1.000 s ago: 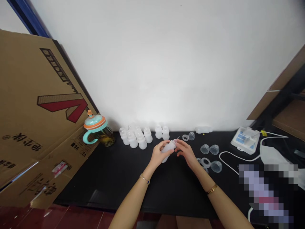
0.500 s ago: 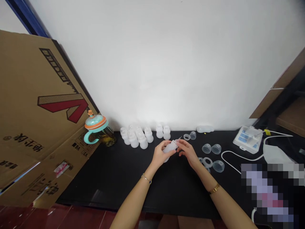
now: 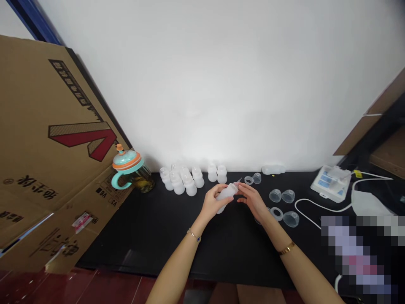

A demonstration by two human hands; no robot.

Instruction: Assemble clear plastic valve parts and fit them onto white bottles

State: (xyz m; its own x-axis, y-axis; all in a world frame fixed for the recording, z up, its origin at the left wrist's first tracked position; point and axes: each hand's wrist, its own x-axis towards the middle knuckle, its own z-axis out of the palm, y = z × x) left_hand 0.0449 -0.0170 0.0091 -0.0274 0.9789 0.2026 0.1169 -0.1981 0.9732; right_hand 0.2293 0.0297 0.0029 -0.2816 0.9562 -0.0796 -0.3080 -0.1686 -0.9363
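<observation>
- The left hand is curled around a milky-white baby bottle, thumb across the near side; this wrap probably steadies the soft-looking body.
- That bottle is between the two hands, over the table, tilted so its neck leans toward the right hand, which seemingly makes the mouth easier to get at.
- The right hand is partly open, fingers loosely bent, its tips at a small clear piece with a thin point at the bottle's mouth; whether they pinch it or only touch it, I cannot tell.
- Beyond and left of the hands, upright white bottles stand bunched near the wall, perhaps to leave working room; a pair of bottles stands just beyond the left hand.
- Right of the right hand lie clear domed caps and a collar ring, spread out, likely within easy reach.
- Farther right sits a plastic case; far left, a lidded jug.
</observation>
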